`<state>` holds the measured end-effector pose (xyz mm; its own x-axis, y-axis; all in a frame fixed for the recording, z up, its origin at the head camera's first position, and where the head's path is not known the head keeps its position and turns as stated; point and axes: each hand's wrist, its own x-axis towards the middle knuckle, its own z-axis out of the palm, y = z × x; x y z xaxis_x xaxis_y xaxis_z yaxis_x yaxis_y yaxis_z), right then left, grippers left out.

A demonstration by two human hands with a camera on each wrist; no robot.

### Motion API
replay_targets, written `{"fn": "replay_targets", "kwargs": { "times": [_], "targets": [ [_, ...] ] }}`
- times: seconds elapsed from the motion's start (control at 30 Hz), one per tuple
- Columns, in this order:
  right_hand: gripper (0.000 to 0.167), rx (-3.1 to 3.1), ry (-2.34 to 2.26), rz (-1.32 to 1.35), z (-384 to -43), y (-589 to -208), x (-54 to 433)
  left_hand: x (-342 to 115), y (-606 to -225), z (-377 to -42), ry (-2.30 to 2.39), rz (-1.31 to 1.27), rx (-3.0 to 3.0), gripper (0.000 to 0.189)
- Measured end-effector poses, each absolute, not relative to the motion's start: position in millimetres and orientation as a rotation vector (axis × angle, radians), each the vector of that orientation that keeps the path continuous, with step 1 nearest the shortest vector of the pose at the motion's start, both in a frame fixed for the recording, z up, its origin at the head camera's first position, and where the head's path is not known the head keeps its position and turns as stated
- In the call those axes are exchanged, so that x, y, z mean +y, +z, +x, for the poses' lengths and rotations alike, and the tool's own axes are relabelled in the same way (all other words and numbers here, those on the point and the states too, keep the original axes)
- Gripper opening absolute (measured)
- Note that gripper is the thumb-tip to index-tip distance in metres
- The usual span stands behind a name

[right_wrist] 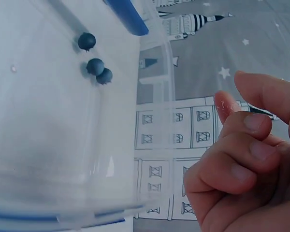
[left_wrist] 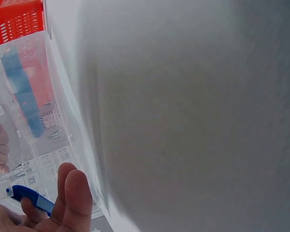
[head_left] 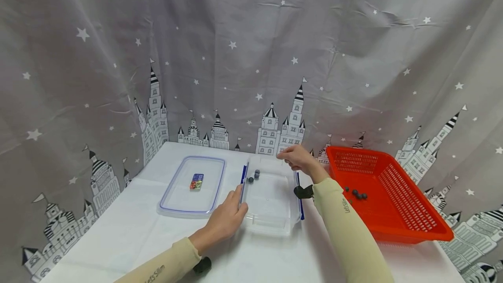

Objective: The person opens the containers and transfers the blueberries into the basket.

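Our left hand [head_left: 226, 216] grips the probably light, stiff box [head_left: 270, 222] sensibly by its wall, near the tabletop's [head_left: 133, 226] far edge; our right hand [head_left: 299, 159] curls, empty.

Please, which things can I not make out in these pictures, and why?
Label on the lid: lettering too small, head view.
Red basket, left side: partly hidden by right sleeve, head view.
Left hand, rest of it: cut off by bottom-left corner, left wrist view.

Red perforated plastic basket [head_left: 397, 213]: partly hidden behind beige sleeve [head_left: 347, 226]. Multicoloured rectangular label [head_left: 197, 182]: illegible. Bare left hand [left_wrist: 70, 208]: cropped below, left wrist view.
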<state>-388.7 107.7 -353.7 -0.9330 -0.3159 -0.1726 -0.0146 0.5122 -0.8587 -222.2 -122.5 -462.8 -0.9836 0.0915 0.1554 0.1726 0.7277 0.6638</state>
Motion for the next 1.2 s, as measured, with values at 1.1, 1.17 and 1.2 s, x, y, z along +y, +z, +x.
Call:
{"fn": "replay_targets", "kwargs": {
  "times": [1.1, 1.17, 1.2],
  "targets": [
    [0.028, 2.318, -1.479, -0.256, -394, -393, 65, -123, -463, -222, -1.101, -0.224, -2.818, 0.063],
    [0.026, 2.324, -1.469, -0.243, -395, -396, 63, -123, -462, -222, -1.1, -0.226, -2.821, 0.064],
    [0.025, 2.325, -1.466, -0.234, -395, -397, 62, -123, -462, -222, -1.101, -0.227, -2.823, 0.064]
  ]
}}
